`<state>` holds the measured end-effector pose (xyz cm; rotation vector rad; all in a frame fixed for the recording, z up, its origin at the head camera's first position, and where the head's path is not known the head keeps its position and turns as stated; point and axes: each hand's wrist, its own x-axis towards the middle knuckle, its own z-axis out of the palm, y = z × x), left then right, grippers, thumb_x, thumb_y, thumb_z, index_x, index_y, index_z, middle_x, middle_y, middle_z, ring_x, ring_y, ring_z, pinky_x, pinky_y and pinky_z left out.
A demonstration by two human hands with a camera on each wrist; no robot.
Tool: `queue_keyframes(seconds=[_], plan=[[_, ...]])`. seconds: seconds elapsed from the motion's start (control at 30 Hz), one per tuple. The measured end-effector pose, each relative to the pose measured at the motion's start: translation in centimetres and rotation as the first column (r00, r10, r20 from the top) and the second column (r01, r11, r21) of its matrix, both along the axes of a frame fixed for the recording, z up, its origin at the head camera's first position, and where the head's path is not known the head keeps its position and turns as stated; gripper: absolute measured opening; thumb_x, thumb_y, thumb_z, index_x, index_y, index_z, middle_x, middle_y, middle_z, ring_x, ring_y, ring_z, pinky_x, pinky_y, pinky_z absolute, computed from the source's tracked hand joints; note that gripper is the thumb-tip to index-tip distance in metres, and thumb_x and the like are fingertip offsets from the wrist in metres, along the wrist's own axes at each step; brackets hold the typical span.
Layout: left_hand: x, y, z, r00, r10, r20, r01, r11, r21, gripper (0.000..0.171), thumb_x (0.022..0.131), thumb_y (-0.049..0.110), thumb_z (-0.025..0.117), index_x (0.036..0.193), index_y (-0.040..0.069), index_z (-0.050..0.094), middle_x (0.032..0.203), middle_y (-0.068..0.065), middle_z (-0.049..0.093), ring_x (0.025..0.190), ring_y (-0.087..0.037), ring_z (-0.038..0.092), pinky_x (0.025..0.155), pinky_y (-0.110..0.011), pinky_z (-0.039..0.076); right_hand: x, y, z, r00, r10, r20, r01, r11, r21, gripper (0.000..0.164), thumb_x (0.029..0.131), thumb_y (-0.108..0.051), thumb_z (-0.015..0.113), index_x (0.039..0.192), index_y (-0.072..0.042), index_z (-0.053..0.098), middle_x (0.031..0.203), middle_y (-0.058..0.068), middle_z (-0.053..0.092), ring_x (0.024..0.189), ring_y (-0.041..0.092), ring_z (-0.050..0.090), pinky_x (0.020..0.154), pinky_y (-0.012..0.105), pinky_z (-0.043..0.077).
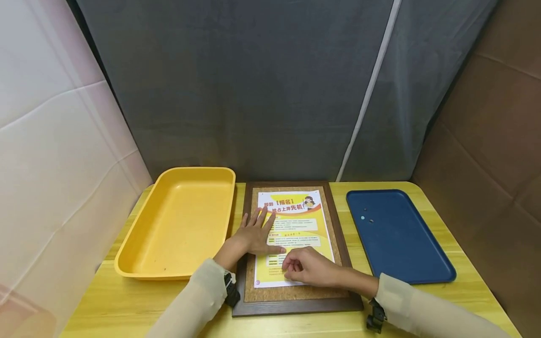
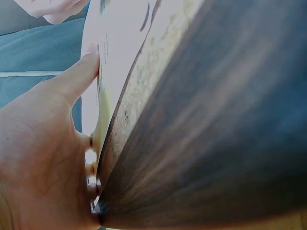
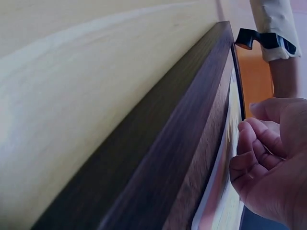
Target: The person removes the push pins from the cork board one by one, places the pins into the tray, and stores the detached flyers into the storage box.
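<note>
A yellow and white printed poster (image 1: 296, 230) lies on a cork board (image 1: 270, 295) with a dark brown wooden frame (image 1: 296, 307). My left hand (image 1: 255, 237) rests on the poster's left side, fingers spread and straight, thumb pointing right. In the left wrist view, the left thumb (image 2: 79, 74) presses on the paper. Over the poster's lower part is my right hand (image 1: 310, 267), its fingers curled in toward the palm. The right wrist view shows this right hand (image 3: 268, 153) close at the paper, with nothing visible between thumb and fingers.
A deep yellow tray (image 1: 181, 220) stands left of the board. To the right is a shallow dark blue tray (image 1: 405, 244) with several tiny pieces (image 1: 367, 217) in it. All rest on a light wooden table (image 1: 135, 300), with a grey curtain (image 1: 236, 94) behind.
</note>
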<state>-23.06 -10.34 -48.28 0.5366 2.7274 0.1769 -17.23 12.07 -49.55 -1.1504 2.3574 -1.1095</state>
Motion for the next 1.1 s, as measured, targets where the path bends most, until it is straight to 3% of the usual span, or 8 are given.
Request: queue_keyframes(seconds=[0.77,1.1], plan=[[0.0,0.0,0.0,1.0,-0.007,-0.021,0.006,1.0,-0.025,0.111,0.094,0.073,0.061,0.172,0.014,0.008,0.178,-0.016,0.002,0.165,-0.037,0.001,0.129,-0.062,0.005,1.0,-3.9,-0.5,0.997,-0.068,-0.021,0.068,0.998,0.002,0.005,0.092,0.0,0.077,0.096,-0.002,0.076,0.077,-0.007,0.068,0.065,-0.008,0.053,0.065,0.015,0.052],[0.0,0.0,-0.3,1.0,-0.004,-0.018,0.004,1.0,-0.02,0.113,0.093,0.076,0.061,0.172,0.015,0.009,0.178,-0.016,0.0,0.164,-0.037,-0.001,0.129,-0.062,0.004,1.7,-5.1,-1.1,0.992,-0.086,-0.092,0.088,0.996,0.019,0.004,0.091,-0.003,0.08,0.095,-0.004,0.078,0.075,-0.006,0.069,0.064,-0.01,0.052,0.064,0.013,0.05]])
